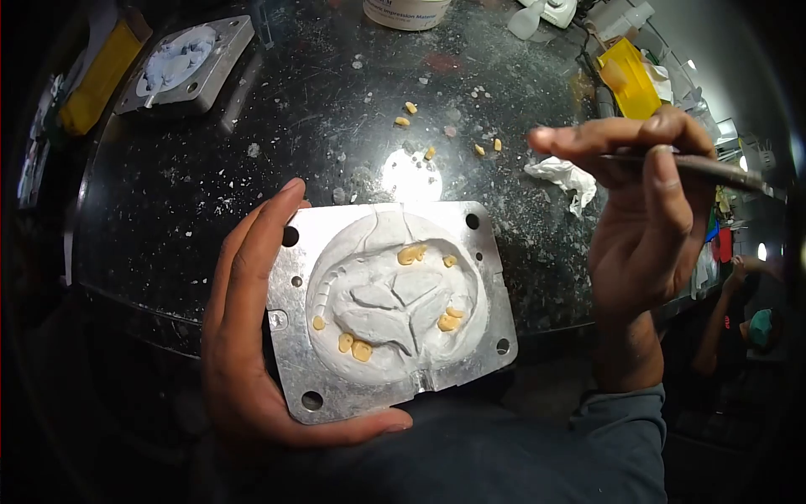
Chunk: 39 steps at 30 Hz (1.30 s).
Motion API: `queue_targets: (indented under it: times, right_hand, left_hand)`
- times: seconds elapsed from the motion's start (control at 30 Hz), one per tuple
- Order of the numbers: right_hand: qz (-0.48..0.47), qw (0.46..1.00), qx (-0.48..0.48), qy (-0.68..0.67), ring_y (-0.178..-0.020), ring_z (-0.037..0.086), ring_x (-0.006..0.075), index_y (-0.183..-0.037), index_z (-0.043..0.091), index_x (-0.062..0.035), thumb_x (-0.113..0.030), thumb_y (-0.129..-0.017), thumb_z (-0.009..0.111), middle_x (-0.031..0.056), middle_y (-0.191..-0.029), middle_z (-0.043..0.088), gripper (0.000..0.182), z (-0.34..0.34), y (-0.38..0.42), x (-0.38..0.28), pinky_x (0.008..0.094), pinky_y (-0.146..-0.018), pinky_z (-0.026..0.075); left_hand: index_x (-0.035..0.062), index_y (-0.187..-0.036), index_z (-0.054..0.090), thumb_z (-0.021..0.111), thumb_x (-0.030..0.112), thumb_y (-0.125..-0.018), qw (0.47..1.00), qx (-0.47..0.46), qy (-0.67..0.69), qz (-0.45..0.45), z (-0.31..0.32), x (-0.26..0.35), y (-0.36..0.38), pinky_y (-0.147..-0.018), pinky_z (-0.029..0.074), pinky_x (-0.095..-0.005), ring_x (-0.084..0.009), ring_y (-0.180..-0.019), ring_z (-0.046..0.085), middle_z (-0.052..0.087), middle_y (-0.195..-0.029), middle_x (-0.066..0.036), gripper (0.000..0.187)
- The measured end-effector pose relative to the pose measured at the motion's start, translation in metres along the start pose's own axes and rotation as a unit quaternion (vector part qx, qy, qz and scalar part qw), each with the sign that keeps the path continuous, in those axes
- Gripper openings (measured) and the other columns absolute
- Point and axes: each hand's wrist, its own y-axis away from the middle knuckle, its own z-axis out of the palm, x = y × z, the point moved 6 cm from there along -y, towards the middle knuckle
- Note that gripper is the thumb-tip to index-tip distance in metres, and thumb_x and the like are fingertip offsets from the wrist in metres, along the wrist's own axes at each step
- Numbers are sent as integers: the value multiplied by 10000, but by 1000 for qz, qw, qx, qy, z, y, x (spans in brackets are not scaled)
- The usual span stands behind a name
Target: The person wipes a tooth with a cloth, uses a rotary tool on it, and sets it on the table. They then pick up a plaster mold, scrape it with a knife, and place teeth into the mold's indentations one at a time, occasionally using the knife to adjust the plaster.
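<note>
My left hand (252, 336) grips the left and lower edges of a square metal mould plate (294, 370). White plaster (378, 323) fills the plate's round middle, with several yellowish artificial teeth (361, 349) set in it around a curved ridge. The plaster has raised, cracked-looking shapes at its centre. To the right, my right hand (651, 193) is raised, with its fingers closed on a slim metal tool (714, 172). The tool points away to the right, apart from the plate.
On the dark, speckled table (319, 126) lie several loose teeth (430, 153) and crumpled white tissue (567, 181). A second mould half (180, 67) sits back left. A white tub (407, 13) stands at the back, yellow containers (630, 80) to the sides. Another person (730, 311) is far right.
</note>
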Motion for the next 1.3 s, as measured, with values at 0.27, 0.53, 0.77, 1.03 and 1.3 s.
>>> queue_targets:
  times: [0.27,0.53,0.77,1.03,1.3]
  right_hand:
    - [78,947,312,-19,-561,281,26,-1382,504,69,-213,-1106,419,-61,-698,370,404,-13,-13,-1,207,-537,306]
    - [170,944,97,-265,-730,496,55,-1238,578,37,-368,-1131,339,20,-897,555,482,-10,-2,18,271,-733,503]
    - [165,965,-120,-168,-805,656,102,-1133,636,1,-308,-1096,490,54,-950,680,343,32,-6,35,284,-787,547]
    - [201,955,-136,-168,-758,698,126,-1061,610,-28,-331,-1063,569,42,-846,659,306,56,-6,35,266,-716,569]
    - [201,959,-152,-126,-641,637,72,-993,606,-55,-352,-1038,618,-12,-742,603,300,70,-9,34,221,-574,537]
  left_hand:
    - [-71,-1585,139,1045,396,-450,998,-25,45,45,2,3,3,-1148,414,-463,-353,-1383,461,341,-1531,-245,1526]
    - [-69,-1593,72,1060,306,-429,995,-52,21,88,1,1,1,-1156,407,-456,-347,-1402,442,292,-1562,-241,1572]
    - [-72,-1596,53,1045,227,-448,987,-46,133,81,1,-12,4,-1155,402,-441,-340,-1409,444,246,-1606,-245,1546]
    - [-111,-1577,121,991,223,-516,983,-31,170,63,2,-13,6,-1172,359,-410,-349,-1456,383,239,-1610,-307,1413]
    - [-59,-1600,127,1035,165,-416,994,-45,85,55,-3,-8,6,-1147,403,-409,-299,-1404,461,282,-1614,-227,1509]
